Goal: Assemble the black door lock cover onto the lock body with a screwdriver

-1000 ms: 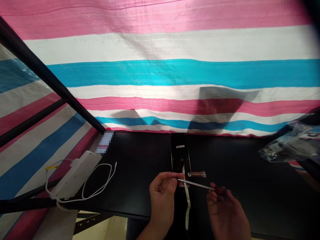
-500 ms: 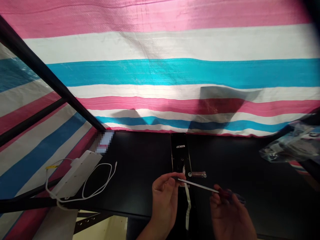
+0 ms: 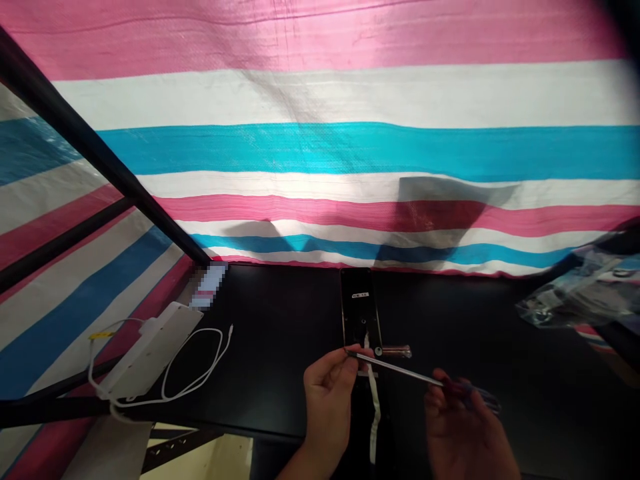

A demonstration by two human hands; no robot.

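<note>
In the head view, my right hand (image 3: 465,427) is closed round the dark red and clear handle of a screwdriver (image 3: 400,370). Its long silver shaft points left and reaches my left hand (image 3: 333,387). There thumb and fingertips pinch together at the shaft's tip, and a tiny dark thing seems to sit there, too small to name. Behind my hands lies a long black panel (image 3: 359,313) with a small white label, a lever handle (image 3: 397,351) sticking out to the right and a white strip (image 3: 374,413) running down from it.
A white power strip (image 3: 155,353) with a looped white cable (image 3: 215,363) lies on the black table (image 3: 265,333) at left. Clear plastic bags (image 3: 575,293) sit at the far right. A striped tarp (image 3: 320,150) and black frame bars (image 3: 100,147) enclose the table.
The screwdriver's handle and my right hand have shifted slightly right and down. My left fingertips have parted a little from the shaft, and more of its tip shows.
</note>
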